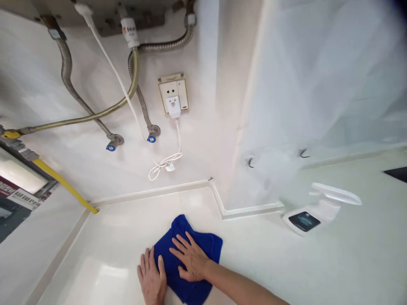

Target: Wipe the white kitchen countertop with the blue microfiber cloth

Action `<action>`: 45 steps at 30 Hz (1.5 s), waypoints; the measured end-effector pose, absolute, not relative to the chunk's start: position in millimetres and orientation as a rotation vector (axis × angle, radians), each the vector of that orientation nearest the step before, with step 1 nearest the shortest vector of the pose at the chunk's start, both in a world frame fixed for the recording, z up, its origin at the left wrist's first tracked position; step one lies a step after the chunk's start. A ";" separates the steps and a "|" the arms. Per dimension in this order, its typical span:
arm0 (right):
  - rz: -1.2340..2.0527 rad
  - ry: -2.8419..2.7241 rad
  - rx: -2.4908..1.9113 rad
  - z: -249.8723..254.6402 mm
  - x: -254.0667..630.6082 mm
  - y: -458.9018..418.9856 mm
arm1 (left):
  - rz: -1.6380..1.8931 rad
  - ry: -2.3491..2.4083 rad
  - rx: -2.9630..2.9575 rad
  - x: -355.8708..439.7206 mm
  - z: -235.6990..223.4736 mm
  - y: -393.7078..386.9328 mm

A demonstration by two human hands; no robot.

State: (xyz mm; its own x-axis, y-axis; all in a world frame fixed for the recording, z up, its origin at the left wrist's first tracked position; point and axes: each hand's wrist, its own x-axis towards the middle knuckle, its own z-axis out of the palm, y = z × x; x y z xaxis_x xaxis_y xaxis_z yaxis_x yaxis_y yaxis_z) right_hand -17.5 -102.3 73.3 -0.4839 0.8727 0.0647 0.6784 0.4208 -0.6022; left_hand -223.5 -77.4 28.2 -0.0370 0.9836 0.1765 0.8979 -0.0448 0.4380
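A dark blue cloth point(203, 242) lies spread and slightly rumpled on the glossy white countertop point(254, 267). My right hand point(190, 258) rests flat on top of it, palm down, with the fingers apart. At the cloth's left edge is my left hand point(151, 273), also palm down with its fingers stretched out. Part of it touches the counter, and its fingertips meet the cloth's border. Off to the right, a white spray bottle point(318, 212) with a dark label stands on the counter, away from both hands.
On the wall, a socket point(173, 94) holds a white plug with a coiled cord point(165, 163). Metal hoses run down to two blue-capped valves point(151, 138). A yellow pipe point(63, 182) enters the counter at left. Two hooks point(251, 162) stick out from the boxed corner wall.
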 end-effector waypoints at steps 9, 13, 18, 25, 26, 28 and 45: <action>0.247 -1.697 -1.502 17.0 58.8 -243.8 | 0.680 1.978 2.114 -229.5 22.9 -70.6; -0.202 -1.468 -1.729 -10.9 145.1 -336.9 | 0.727 1.869 2.063 -235.9 23.8 -71.5; -0.390 -1.440 -1.953 -36.2 194.6 -413.1 | 0.728 1.785 1.969 -266.1 46.5 -71.3; -0.405 -1.463 -2.054 -48.2 182.5 -416.6 | 0.778 1.961 1.963 -287.5 93.5 -87.3; -0.396 -1.467 -2.058 -48.2 182.4 -416.0 | 0.754 1.910 1.988 -279.0 93.3 -98.2; -0.380 -1.474 -2.063 -47.5 183.2 -415.9 | 0.665 1.711 2.084 -257.6 84.7 -128.7; -0.358 -1.494 -2.104 -38.9 180.6 -418.7 | 0.436 1.014 2.576 -273.0 85.3 -211.6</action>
